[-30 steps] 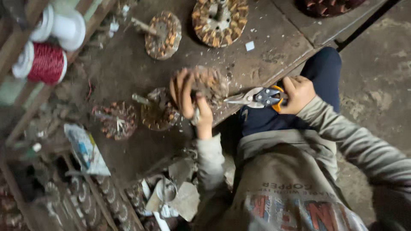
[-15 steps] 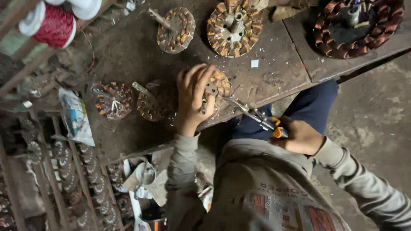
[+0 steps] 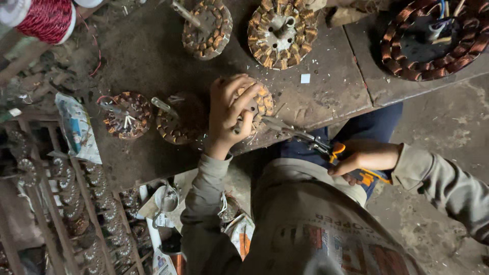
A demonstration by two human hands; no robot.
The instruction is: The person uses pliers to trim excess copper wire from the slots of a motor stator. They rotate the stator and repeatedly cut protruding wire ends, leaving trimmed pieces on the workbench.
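At frame centre our left hand (image 3: 230, 113) clamps the wound stator (image 3: 257, 104) on the workbench (image 3: 147, 56) while our right hand (image 3: 364, 160), fingers wrapped around the pliers (image 3: 310, 140), could slip and nick the windings.

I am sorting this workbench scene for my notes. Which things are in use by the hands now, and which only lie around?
In use:
- left hand gripping a small wound coil disc
- right hand holding orange-handled pliers at that disc

Lying about:
- other coil discs
- large copper winding ring
- red wire spool
- workbench itself
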